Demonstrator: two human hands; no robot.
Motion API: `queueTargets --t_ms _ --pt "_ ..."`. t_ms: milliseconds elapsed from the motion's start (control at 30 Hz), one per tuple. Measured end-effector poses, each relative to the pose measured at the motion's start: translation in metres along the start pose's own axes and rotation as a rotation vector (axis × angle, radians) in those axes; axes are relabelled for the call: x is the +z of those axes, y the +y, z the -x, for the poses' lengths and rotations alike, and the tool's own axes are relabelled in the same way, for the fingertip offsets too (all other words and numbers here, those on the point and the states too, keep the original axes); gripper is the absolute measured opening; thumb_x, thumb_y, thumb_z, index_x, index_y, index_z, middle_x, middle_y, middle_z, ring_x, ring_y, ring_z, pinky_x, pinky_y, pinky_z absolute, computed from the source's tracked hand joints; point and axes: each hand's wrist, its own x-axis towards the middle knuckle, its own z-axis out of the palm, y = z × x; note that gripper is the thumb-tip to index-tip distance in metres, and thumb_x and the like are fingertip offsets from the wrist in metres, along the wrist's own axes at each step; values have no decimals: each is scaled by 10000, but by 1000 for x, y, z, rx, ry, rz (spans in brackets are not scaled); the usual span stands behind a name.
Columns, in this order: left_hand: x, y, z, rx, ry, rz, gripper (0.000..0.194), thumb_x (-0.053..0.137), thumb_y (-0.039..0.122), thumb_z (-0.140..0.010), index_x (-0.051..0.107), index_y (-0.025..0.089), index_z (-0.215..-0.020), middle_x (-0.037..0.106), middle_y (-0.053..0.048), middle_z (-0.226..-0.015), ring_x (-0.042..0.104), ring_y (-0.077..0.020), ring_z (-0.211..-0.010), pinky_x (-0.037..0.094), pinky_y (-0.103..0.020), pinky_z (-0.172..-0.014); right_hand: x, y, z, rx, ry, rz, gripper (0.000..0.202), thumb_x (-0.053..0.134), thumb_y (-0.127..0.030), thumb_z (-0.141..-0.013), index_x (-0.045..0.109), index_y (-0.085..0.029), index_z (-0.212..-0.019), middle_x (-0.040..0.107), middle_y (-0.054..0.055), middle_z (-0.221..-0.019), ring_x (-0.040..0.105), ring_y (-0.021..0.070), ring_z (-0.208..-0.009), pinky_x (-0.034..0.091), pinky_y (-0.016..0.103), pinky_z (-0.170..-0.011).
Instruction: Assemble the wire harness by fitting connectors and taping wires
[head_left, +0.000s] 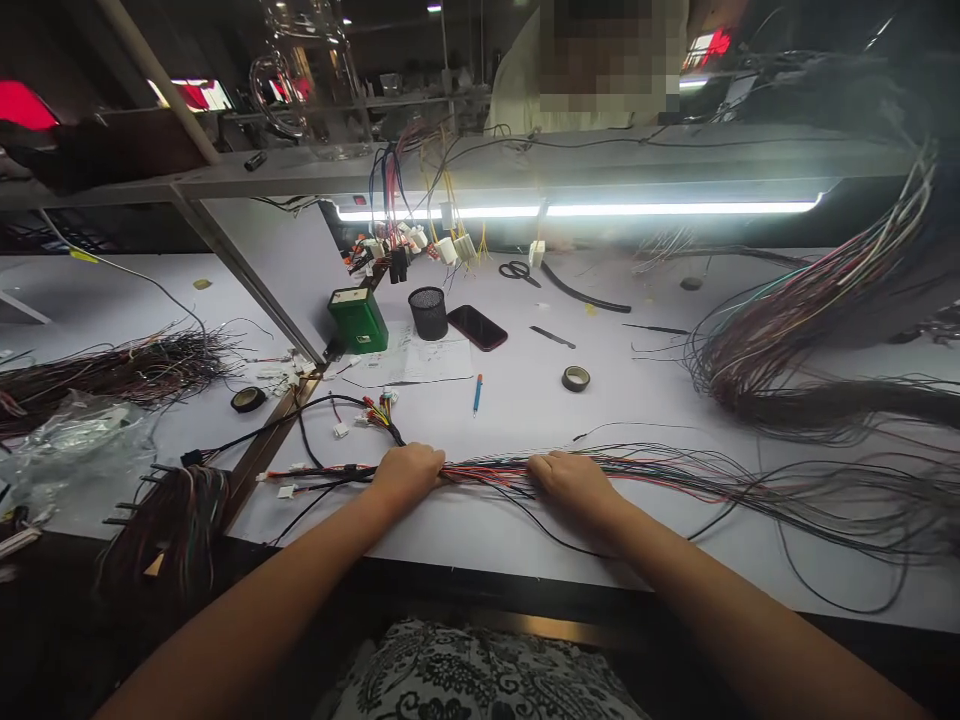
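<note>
A long wire harness point(487, 470) of black, red and green wires runs from left to right along the front of the white table. My left hand point(409, 473) is closed around it near the end with white connectors point(286, 491). Farther right, my right hand point(574, 482) grips the same bundle from above, its fingers wrapped over the wires. Between my hands the wires lie close together; right of my right hand they fan out loosely. Just beyond my left hand, a branch with small coloured connectors point(381, 408) sticks up. What lies under both palms is hidden.
Beyond the harness lie a blue pen point(478, 396), a tape roll point(576, 378), a phone point(478, 328), a mesh cup point(428, 314), a green box point(358, 320) and scissors point(519, 271). Thick wire bundles point(750, 350) hang at right. A person point(517, 80) is behind the shelf point(525, 165).
</note>
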Motion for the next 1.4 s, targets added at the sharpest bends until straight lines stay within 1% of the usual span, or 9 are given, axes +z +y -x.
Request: queueTargets --t_ms 133,300,433,500,600,700,967,1100,1400 --pt "2 -3 -2 11 -2 0 383 495 523 -848 622 162 -835 659 -110 -803 626 -264 -777 430 -316 -606 7 13 9 11 45 -24 122 466 -153 -867 579 -199 -859 624 30 -768 534 153 -715 304 251 -585" --pt "5 -6 0 20 17 21 443 512 601 -806 604 170 -854 651 -99 -835 615 -269 -827 426 -307 -612 1 58 12 -23 222 -109 246 445 -258 -921 574 -238 -1129 594 91 -1125 512 215 -1034 389 333 -828" --pt "7 -6 2 14 8 35 463 489 627 -806 590 178 -860 646 -96 -849 605 -251 -840 412 -290 -621 1 86 4 -66 202 -180 185 454 -286 -916 626 -222 -898 612 66 -919 556 185 -856 430 320 -770" --pt "9 -7 2 9 19 43 463 499 632 -797 586 181 -857 644 -92 -851 603 -244 -841 402 -283 -616 -1 92 3 -43 194 -203 177 452 -291 -916 603 -200 -922 593 72 -953 553 158 -781 447 293 -722" --pt "13 -8 2 11 55 51 452 499 624 -803 583 182 -851 641 -88 -840 603 -243 -834 392 -283 -598 -5 93 5 -77 136 -242 166 509 -324 -888 594 -197 -953 584 63 -1003 559 139 -779 457 260 -698" --pt "13 -9 3 14 67 55 442 472 608 -827 585 181 -849 641 -91 -831 604 -249 -823 387 -286 -580 -10 90 6 -118 87 -258 178 487 -312 -897 614 -202 -840 601 39 -861 558 153 -797 447 260 -708" --pt "4 -8 1 1 1 71 445 459 598 -837 598 177 -872 656 -99 -855 620 -251 -826 414 -289 -603 -20 90 20 -94 126 -168 250 384 -219 -928 632 -206 -941 618 40 -774 529 157 -729 382 259 -649" --pt "1 -9 -4 -34 -38 93 480 438 610 -838 613 163 -852 660 -119 -846 630 -266 -806 426 -304 -611 -11 92 30 -94 28 -93 246 402 -163 -890 644 -204 -877 624 25 -753 540 144 -690 358 242 -609" --pt "-5 -13 -2 -72 -67 208 464 475 609 -817 620 179 -915 651 -100 -891 624 -256 -848 460 -322 -684 7 81 59 -145 90 -41 264 391 -217 -920 649 -235 -969 659 41 -785 585 164 -709 422 268 -640"
